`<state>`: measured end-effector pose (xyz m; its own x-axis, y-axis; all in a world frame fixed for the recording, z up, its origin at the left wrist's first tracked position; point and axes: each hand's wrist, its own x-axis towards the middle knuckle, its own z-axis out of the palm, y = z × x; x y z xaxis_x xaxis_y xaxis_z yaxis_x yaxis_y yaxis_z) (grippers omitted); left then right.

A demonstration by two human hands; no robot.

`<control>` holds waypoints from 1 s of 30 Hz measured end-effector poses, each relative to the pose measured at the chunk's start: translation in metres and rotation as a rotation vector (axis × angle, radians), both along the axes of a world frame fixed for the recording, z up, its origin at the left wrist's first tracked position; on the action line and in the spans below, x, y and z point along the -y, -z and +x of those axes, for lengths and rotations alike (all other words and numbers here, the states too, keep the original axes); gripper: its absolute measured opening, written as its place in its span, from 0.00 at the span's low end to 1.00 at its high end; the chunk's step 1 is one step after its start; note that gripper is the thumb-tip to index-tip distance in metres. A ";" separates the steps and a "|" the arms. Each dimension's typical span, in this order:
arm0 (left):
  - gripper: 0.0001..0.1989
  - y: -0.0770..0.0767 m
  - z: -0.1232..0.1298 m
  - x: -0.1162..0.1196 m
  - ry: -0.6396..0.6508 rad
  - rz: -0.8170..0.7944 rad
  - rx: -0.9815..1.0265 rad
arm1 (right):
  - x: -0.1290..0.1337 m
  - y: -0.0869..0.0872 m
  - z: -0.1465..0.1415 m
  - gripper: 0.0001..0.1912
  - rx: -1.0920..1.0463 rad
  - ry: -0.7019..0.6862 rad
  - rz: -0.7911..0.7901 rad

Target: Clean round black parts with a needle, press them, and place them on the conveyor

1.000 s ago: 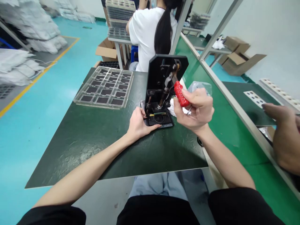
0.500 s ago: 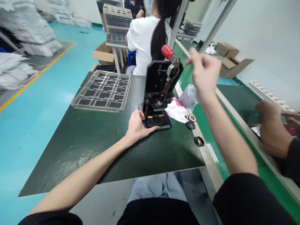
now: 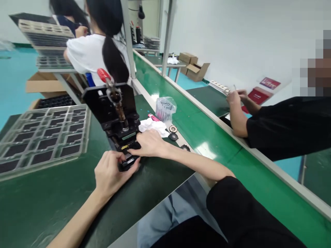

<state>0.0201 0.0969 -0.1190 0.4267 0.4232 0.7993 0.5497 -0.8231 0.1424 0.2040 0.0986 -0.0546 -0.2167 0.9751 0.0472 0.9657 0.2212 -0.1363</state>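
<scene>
My left hand (image 3: 108,172) nearest: thumb and fingers closed round the near end of the base (image 3: 128,162). Right hand (image 3: 148,142) just beyond, thumb over the base; cannot tell if it pinches anything. Hand press (image 3: 121,115) stands on green table (image 3: 148,184), red handle (image 3: 103,74) up. Left, clear tray (image 3: 86,136) with dark pieces (image 3: 50,132); right, 3 round parts (image 3: 173,136), white cloth (image 3: 155,127), plastic bag (image 3: 166,109). Farther, 1 white-shirted co-worker (image 3: 85,51), back to me.

The red handle (image 3: 103,74) looks glossy, the tray (image 3: 86,137) clear plastic, the green belt (image 3: 219,165) shiny
</scene>
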 end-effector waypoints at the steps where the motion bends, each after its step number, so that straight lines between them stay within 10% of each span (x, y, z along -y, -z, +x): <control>1: 0.18 0.000 0.000 0.001 0.019 0.014 0.000 | 0.006 -0.003 0.008 0.29 -0.012 0.000 0.015; 5: 0.14 0.003 0.003 0.007 0.100 0.031 -0.019 | 0.038 -0.012 0.081 0.29 -0.091 0.224 0.173; 10: 0.08 0.007 0.006 0.011 0.319 -0.020 -0.303 | 0.046 -0.011 0.231 0.27 0.093 0.966 0.276; 15: 0.09 0.005 0.006 0.007 0.332 -0.074 -0.333 | 0.030 0.000 0.315 0.26 0.083 1.147 0.253; 22: 0.09 0.008 0.003 0.005 0.354 -0.089 -0.317 | 0.035 0.018 0.313 0.25 0.023 1.083 0.231; 30: 0.08 0.009 0.003 0.007 0.359 -0.113 -0.335 | 0.117 0.055 0.218 0.22 -0.142 0.624 0.100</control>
